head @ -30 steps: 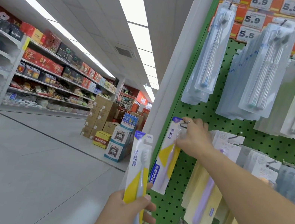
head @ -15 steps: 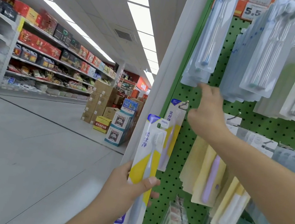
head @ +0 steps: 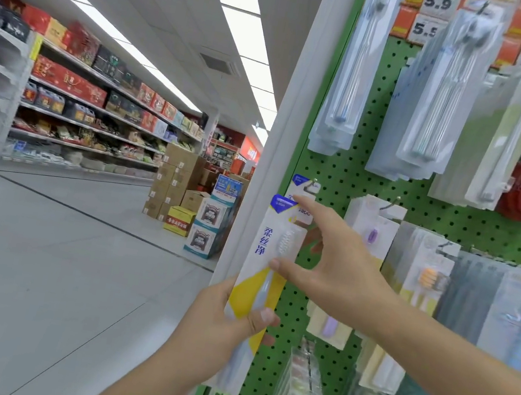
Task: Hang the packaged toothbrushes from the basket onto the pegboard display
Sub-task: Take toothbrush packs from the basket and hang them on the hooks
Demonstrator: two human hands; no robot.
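Supermarket aisle, grey floor (head: 49, 264), green pegboard (head: 342, 177) at right. Nearest, left hand (head: 222, 326) gripping lower half of a yellow-and-white packaged toothbrush (head: 268, 251), thumb across the front, pack upright in front of the board's white edge post (head: 284, 132). Just above, right hand (head: 333, 272) spread wide, thumb tip touching the pack's middle, forefinger reaching its top edge, not closed round it. Behind, a matching pack (head: 302, 187) already on a hook. Farther off, stacked cartons (head: 178, 183) and stocked shelves (head: 95, 98).

Single head view, close, facing pegboard (head: 353, 178) obliquely
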